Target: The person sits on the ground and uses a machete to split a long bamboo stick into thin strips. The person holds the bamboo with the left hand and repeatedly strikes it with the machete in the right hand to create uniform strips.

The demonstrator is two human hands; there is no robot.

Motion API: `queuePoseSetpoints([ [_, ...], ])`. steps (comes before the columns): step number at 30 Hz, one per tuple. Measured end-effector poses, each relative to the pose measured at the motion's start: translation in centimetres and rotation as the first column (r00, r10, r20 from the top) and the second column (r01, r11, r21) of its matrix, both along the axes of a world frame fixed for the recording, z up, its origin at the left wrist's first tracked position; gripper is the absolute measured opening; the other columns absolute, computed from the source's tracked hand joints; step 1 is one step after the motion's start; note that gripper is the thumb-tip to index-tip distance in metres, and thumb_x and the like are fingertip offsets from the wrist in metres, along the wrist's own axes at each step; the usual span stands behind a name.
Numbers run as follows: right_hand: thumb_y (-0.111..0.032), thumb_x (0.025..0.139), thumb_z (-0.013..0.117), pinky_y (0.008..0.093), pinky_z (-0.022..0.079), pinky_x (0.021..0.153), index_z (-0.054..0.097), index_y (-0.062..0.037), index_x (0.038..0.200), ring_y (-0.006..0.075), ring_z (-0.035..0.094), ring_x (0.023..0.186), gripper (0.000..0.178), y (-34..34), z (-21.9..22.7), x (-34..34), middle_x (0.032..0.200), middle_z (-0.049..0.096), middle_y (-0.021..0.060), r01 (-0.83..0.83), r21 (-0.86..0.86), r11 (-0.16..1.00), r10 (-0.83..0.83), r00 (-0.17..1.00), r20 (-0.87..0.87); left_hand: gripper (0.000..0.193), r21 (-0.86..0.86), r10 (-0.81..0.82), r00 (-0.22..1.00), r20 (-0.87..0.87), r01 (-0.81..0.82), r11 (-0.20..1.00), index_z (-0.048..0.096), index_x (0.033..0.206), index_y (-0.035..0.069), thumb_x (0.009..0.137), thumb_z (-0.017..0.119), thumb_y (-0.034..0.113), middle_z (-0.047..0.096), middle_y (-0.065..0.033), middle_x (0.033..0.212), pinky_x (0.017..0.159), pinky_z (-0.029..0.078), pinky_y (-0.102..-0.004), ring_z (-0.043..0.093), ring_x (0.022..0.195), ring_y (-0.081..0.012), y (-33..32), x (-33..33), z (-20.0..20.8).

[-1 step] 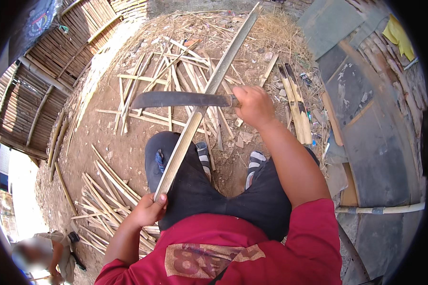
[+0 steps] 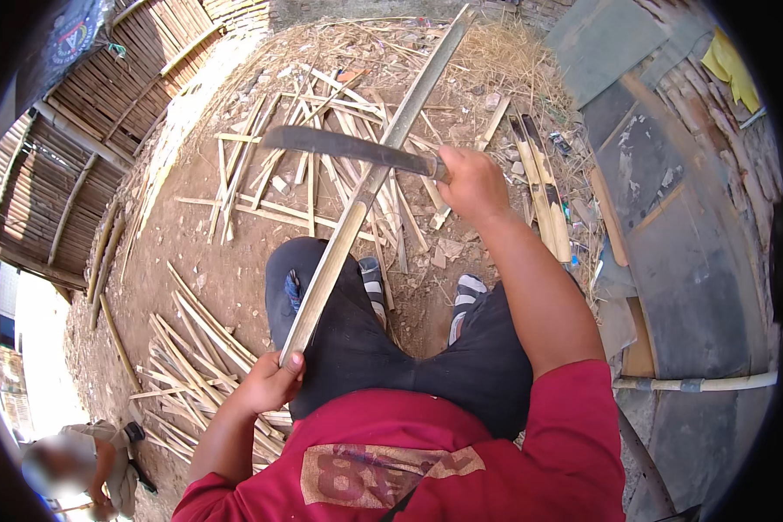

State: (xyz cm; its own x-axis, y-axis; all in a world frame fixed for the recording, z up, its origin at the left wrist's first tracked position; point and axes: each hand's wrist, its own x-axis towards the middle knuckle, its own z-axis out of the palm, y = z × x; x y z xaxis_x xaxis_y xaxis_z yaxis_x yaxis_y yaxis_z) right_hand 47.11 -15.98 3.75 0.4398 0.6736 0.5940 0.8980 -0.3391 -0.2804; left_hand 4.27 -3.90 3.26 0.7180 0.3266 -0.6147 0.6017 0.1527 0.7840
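Observation:
My left hand (image 2: 271, 383) grips the near end of a long split bamboo piece (image 2: 329, 283), its pale hollow side facing up. The bamboo slants from beside my left thigh up and away to the right. My right hand (image 2: 472, 184) is closed round the handle of a machete (image 2: 344, 146). Its dark, broad blade points left and crosses over the bamboo around the middle. Whether the blade touches the bamboo or hangs just above it, I cannot tell.
Split bamboo strips (image 2: 317, 117) lie scattered ahead, and another pile of strips (image 2: 191, 348) lies at my left. Dark-skinned bamboo pieces (image 2: 541, 187) rest to the right, before dark sheets (image 2: 670, 252). A person (image 2: 96, 465) is at the lower left, near a bamboo-slat wall (image 2: 122, 96).
The machete has risen a little and shifted right, its tip now tilted farther up and away. The bamboo's far end has swung slightly left; my left hand has barely moved.

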Motion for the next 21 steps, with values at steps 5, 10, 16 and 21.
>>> queuePoseSetpoints([
  [5, -0.013, 0.078, 0.073, 0.0494, 0.053, 0.069, 0.057, -0.0095, 0.089, 0.0372, 0.067, 0.075, 0.020, 0.6, -0.4, -1.6, 0.077, 0.064, 0.0120, -0.164, -0.022, 0.986, 0.164, 0.986, 0.031, 0.054, 0.103, -0.004, 1.000, -0.026, 0.007, 0.995, 0.053, 0.080, 0.008, 0.103, 0.049, 0.056, 0.047, 0.0017, 0.059, 0.047, 0.035, -0.0273, 0.042, 0.050, -0.0090, 0.2, 0.6, 0.5],
  [10, -0.015, 0.080, 0.073, 0.0499, 0.053, 0.071, 0.060, -0.0090, 0.093, 0.0393, 0.068, 0.082, 0.020, -0.3, 0.5, 0.6, 0.083, 0.067, 0.0137, -0.013, -0.114, 0.993, -0.008, 0.984, -0.179, 0.055, 0.204, -0.026, 0.998, -0.061, 0.038, 0.978, 0.054, 0.079, 0.006, 0.103, 0.049, 0.056, 0.049, 0.0022, 0.060, 0.048, 0.036, -0.0270, 0.044, 0.052, -0.0084, 0.7, -0.9, -0.7],
  [16, -0.016, 0.080, 0.074, 0.0480, 0.054, 0.070, 0.062, -0.0083, 0.094, 0.0389, 0.069, 0.078, 0.020, -0.4, 0.7, 1.0, 0.081, 0.069, 0.0159, -0.055, -0.145, 0.988, 0.019, 0.970, -0.242, 0.052, 0.296, -0.065, 0.995, -0.074, 0.084, 0.952, 0.056, 0.080, 0.006, 0.104, 0.051, 0.053, 0.050, 0.0022, 0.061, 0.050, 0.038, -0.0278, 0.046, 0.055, -0.0084, 0.6, -0.5, -0.7],
  [21, -0.016, 0.077, 0.074, 0.0489, 0.055, 0.074, 0.068, -0.0106, 0.111, 0.0392, 0.069, 0.083, 0.034, -0.5, 0.2, -0.8, 0.086, 0.070, 0.0187, -0.144, -0.175, 0.974, 0.105, 0.971, -0.213, 0.054, 0.155, -0.027, 0.994, -0.103, 0.042, 0.987, 0.054, 0.078, 0.006, 0.104, 0.050, 0.054, 0.049, 0.0018, 0.060, 0.048, 0.036, -0.0273, 0.045, 0.051, -0.0087, 0.4, -2.0, -0.7],
])
